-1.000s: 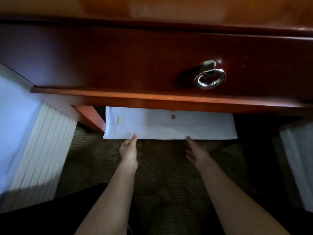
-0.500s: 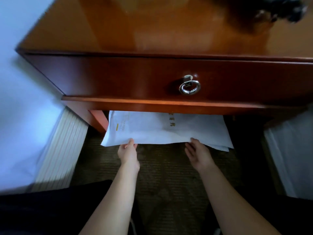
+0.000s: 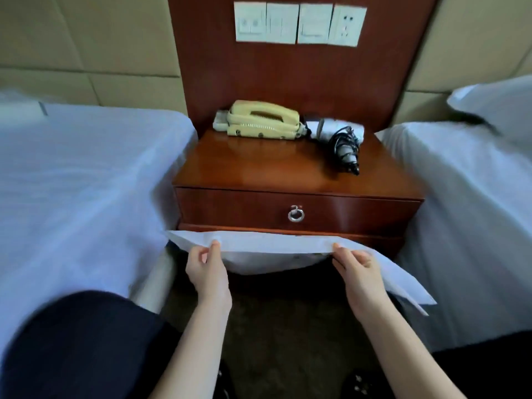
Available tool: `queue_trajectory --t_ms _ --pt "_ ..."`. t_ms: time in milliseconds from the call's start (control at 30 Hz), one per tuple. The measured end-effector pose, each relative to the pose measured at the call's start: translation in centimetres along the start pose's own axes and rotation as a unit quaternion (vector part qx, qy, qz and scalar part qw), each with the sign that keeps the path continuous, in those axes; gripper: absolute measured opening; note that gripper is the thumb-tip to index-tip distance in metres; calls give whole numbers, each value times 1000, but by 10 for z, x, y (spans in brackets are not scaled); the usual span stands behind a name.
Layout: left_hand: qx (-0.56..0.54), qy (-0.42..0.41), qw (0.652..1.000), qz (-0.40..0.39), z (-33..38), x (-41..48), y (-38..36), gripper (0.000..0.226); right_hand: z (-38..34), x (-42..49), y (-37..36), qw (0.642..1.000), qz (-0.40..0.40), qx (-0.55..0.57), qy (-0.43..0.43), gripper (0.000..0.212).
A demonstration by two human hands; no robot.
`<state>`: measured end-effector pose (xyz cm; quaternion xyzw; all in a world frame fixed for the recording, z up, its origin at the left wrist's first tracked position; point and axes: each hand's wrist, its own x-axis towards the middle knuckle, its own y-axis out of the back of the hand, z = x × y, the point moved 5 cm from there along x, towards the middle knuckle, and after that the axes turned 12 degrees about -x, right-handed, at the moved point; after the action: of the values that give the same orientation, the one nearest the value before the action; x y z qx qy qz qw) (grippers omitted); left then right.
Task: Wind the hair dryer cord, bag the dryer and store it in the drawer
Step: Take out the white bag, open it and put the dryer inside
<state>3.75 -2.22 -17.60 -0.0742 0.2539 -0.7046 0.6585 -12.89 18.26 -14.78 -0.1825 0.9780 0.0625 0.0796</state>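
Head view: in the lower middle of the frame, both hands hold a white bag by its upper edge. The left hand pinches this edge between thumb and fingers. The right hand pinches the same edge further right, with its fingers curled.

The bag hangs in front of the nightstand, just below the drawer. The drawer is closed and has a ring in its middle.

The dryer lies on the nightstand top, right of centre, with the black cord bunched on it. A phone stands just beside the dryer, on its left. Switches are at the top.
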Motion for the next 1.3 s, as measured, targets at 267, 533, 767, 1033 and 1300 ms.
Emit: queue_trajectory --t_ms 267,533,767,1033,1300 --pt "-18 -115 988 -99 137 -23 -69 20 -139 -42 21 994 7 -15 108 23" --pt "-85 -140 967 -194 257 -30 -152 29 -264 -52 21 976 21 5 216 23" --pt "-146 -248 925 -248 363 -34 -184 30 -361 -75 7 937 39 3 346 24" --pt "-148 -189 936 -257 361 5 -166 25 -372 -65 -34 915 21 -35 401 19" --pt "-57 -31 979 -195 275 70 -163 37 -276 31 -100 974 -34 -69 215 30"
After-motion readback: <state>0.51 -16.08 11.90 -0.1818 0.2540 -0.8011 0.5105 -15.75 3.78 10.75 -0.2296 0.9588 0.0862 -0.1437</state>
